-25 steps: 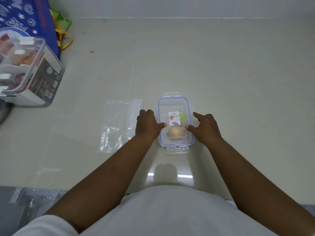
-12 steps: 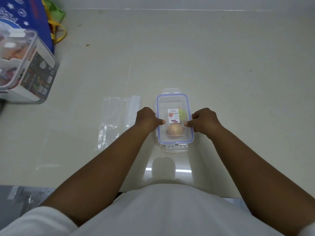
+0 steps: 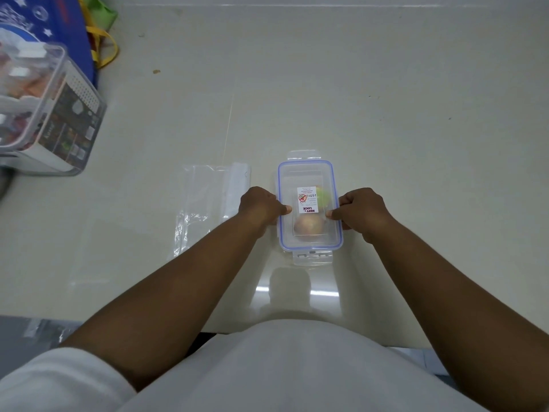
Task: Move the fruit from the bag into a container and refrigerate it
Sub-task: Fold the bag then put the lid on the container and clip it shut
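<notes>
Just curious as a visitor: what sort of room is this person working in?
Probably a home kitchen: a pale glossy counter, a lidded food container holding fruit, and a clear storage bin of packaged goods.

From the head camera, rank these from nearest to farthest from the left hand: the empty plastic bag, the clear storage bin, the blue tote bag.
Measured from the left hand, which grips the container:
1. Empty plastic bag, flat on the counter just to the hand's left.
2. Clear storage bin, far left.
3. Blue tote bag, behind the bin in the far left corner.
</notes>
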The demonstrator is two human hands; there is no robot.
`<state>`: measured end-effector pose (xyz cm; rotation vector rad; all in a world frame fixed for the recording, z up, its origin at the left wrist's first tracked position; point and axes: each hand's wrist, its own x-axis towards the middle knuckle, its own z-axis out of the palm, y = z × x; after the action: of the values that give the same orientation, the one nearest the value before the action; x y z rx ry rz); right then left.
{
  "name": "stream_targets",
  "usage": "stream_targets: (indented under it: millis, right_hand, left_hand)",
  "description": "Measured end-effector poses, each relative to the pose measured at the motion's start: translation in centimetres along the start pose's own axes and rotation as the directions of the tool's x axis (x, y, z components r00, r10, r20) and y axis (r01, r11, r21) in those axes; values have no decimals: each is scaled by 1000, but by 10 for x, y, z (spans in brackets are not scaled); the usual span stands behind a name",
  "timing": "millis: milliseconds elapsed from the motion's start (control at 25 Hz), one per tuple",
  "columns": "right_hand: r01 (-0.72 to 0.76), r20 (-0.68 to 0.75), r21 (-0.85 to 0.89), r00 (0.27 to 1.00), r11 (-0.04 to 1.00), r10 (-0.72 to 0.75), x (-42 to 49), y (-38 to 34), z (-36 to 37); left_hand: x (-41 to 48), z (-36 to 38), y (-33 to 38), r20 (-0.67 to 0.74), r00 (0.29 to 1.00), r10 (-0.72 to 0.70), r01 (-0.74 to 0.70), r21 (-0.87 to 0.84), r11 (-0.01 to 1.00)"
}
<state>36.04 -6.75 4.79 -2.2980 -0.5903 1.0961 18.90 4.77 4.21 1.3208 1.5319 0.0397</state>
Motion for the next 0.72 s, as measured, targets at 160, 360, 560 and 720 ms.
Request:
stream_targets:
  millis: [160,360,560,720]
  right_hand:
    - [-3,28,70,1000,998,1,-1,3,0]
    - [-10,50,114,999,993,5,0,2,-1]
    - [6,59,174,998,985,-16,0,8,1]
    - [23,63,154,997,988,-33,0,6,-1]
  left_hand:
    - [-2,2,-2,14,1000,-11,12,-73,997]
    - [-5,0,-3,26,1000,0,2,-93,996]
    - [-4,0,-4,28,999,33,-31,-54,998]
    - [-6,-1,-3,20,998,52,-51,-48,998]
